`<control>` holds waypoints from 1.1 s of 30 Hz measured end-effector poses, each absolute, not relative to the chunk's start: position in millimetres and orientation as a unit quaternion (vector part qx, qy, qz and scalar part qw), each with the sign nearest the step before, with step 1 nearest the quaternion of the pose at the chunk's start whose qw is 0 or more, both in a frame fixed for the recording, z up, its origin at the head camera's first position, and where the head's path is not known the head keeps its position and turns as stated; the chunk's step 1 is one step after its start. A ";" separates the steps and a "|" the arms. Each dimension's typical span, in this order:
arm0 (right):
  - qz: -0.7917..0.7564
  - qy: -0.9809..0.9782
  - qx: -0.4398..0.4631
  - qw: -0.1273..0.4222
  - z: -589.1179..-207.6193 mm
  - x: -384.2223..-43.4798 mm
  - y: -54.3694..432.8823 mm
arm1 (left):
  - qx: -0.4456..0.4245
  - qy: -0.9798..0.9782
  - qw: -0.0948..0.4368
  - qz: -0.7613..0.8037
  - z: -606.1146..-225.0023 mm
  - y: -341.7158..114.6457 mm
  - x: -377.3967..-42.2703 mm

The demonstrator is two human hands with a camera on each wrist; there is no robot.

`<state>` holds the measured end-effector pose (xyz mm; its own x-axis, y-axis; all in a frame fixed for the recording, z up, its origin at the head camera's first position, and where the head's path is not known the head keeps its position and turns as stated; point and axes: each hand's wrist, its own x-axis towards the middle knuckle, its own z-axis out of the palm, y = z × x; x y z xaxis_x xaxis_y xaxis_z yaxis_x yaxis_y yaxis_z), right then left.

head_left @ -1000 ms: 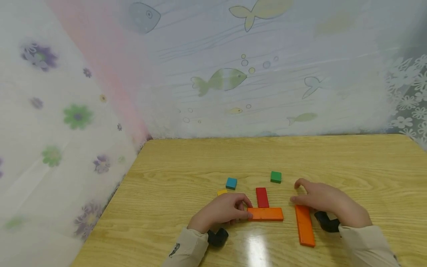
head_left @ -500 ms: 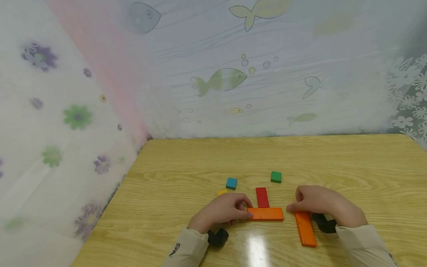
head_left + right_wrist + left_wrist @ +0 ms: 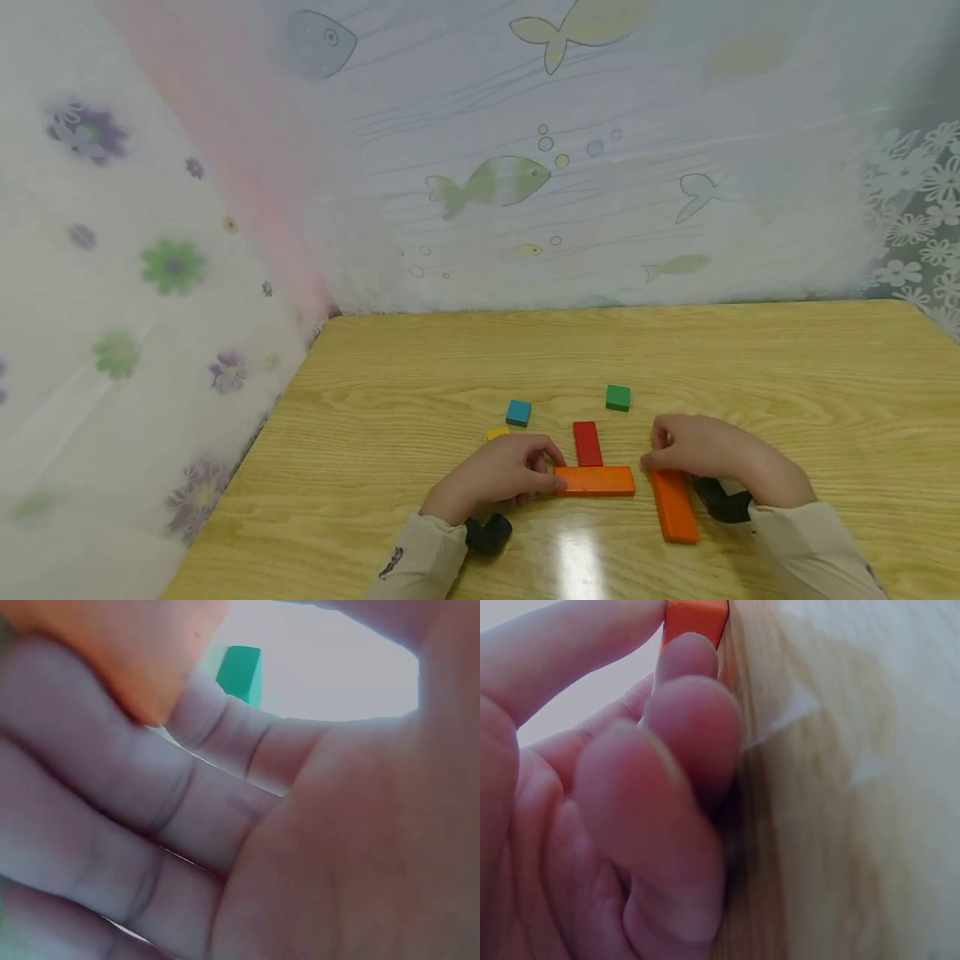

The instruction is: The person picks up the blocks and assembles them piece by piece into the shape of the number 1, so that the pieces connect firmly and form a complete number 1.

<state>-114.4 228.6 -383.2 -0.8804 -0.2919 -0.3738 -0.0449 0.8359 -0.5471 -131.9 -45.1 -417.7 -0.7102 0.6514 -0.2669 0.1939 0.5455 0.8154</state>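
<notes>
A long orange block [image 3: 600, 481] lies crosswise on the table, and my left hand [image 3: 495, 477] pinches its left end between thumb and fingers. Only the tip of that block [image 3: 697, 619] shows in the left wrist view, beyond the curled fingers. My right hand [image 3: 723, 454] grips the far end of a second long orange block [image 3: 677, 510], which points toward me; the fingers hide that end in the head view. Its corner [image 3: 157, 652] appears large against the fingers in the right wrist view. A red block [image 3: 588, 444] stretches away from the far side of the crosswise block.
Farther back on the wooden table [image 3: 420, 358] are a blue block [image 3: 518, 412] and a green block [image 3: 618, 397]. A yellow block [image 3: 498, 433] is partly hidden behind the left hand. Patterned sheeting [image 3: 480, 200] rises behind the table.
My right hand has closed on the far end of the second orange block and shifted it slightly left, toward the crosswise one. The left hand has kept its place.
</notes>
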 end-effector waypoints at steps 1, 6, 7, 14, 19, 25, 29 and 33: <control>-0.274 0.930 -0.087 0.229 -383.6 -114.8 228.4 | 0.254 0.832 0.283 0.404 -417.6 -45.1 -131.9; -0.279 0.928 -0.093 0.228 -386.7 -114.9 229.6 | 0.253 0.830 0.284 0.408 -417.5 -44.8 -131.9; -0.280 0.928 -0.094 0.228 -387.1 -115.0 229.8 | 0.252 0.830 0.285 0.407 -417.5 -44.8 -131.8; -0.292 0.922 -0.093 0.235 -388.7 -117.6 230.3 | 0.254 0.828 0.283 0.412 -418.4 -45.5 -131.2; -0.293 0.922 -0.102 0.232 -388.9 -118.1 231.3 | 0.255 0.828 0.278 0.415 -418.2 -45.8 -131.1; -0.309 0.917 -0.098 0.233 -388.2 -117.2 230.0 | 0.253 0.829 0.277 0.415 -416.6 -45.9 -130.9; -0.310 0.917 -0.091 0.233 -388.1 -117.4 229.1 | 0.253 0.829 0.275 0.416 -417.0 -45.7 -130.7; -0.307 0.919 -0.091 0.231 -388.9 -117.4 229.4 | 0.254 0.829 0.276 0.416 -417.3 -45.6 -130.8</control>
<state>-117.4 229.4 -388.9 -0.8763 -0.3101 -0.3687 -0.0260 0.7946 -0.6066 -130.8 -45.6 -417.3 -0.7190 0.6499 -0.2463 0.1910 0.5256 0.8290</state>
